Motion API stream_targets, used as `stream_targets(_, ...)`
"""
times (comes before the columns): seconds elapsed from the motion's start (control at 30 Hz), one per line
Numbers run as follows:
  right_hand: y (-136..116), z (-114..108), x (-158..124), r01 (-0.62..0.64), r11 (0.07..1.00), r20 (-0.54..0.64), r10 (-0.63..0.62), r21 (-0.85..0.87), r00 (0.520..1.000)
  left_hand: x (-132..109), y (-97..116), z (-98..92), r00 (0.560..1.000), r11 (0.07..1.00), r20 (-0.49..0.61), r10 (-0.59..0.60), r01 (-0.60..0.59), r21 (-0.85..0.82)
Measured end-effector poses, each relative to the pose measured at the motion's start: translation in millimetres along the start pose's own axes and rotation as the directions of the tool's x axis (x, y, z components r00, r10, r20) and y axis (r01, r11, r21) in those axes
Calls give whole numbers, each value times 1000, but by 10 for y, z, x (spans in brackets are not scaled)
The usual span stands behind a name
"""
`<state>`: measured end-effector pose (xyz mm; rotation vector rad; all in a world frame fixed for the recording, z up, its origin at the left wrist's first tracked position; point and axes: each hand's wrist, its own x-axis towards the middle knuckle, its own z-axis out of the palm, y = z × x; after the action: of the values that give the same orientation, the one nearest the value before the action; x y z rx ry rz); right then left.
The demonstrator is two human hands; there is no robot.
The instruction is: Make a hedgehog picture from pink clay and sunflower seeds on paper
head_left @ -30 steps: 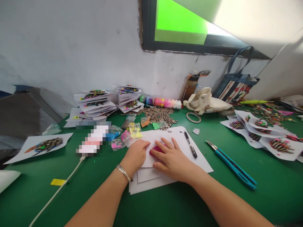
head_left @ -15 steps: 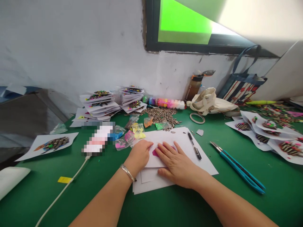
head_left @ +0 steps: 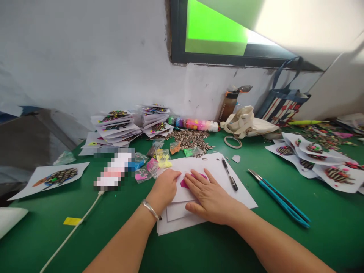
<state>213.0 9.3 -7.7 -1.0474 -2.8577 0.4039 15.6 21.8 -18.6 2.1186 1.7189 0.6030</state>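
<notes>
On the green bench (head_left: 199, 250), a stack of white sheets (head_left: 216, 167) lies in front of the person, and a small pink piece (head_left: 184, 184) sits on the top sheet between the two hands. The right hand (head_left: 210, 195) lies open and flat, fingers spread, pressing on the pink piece and the sheet, while the left hand (head_left: 165, 186) is curled into a loose fist at the sheet's left edge. A black pen (head_left: 229, 174) rests on the sheets just right of the hands, a blue knife (head_left: 280, 199) lies further right, and sunflower seeds (head_left: 193, 137) are heaped behind

white wall (head_left: 85, 57) | dark-framed window (head_left: 216, 34) | green table (head_left: 199, 250)
</notes>
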Motion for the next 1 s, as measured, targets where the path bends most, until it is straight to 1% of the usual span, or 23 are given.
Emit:
stream_targets(0.13,3,-16,-6,-12,999,19,11,40,1000,5,5,2,1000,1000,3,5,-5,13)
stream_targets(0.33,42,-40,-25,-39,998,11,39,41,999,-2,23,0,1000,1000,1,0,0,16)
stream_targets(0.53,79,-35,-36,-54,998,-1,54,12,999,12,36,4,1000,1000,20,7,-8,30)
stream_targets(0.77,140,-87,-66,-74,997,-5,74,-22,997,10,39,5,1000,999,23,10,-10,35)
stream_targets(0.83,156,-93,-90,-88,995,-22,87,-43,996,4,38,4,1000,999,28,11,-13,43)
stream_targets(1.0,183,-49,-157,-116,991,-12,115,-65,993,-11,26,8,999,998,38,22,-24,60)
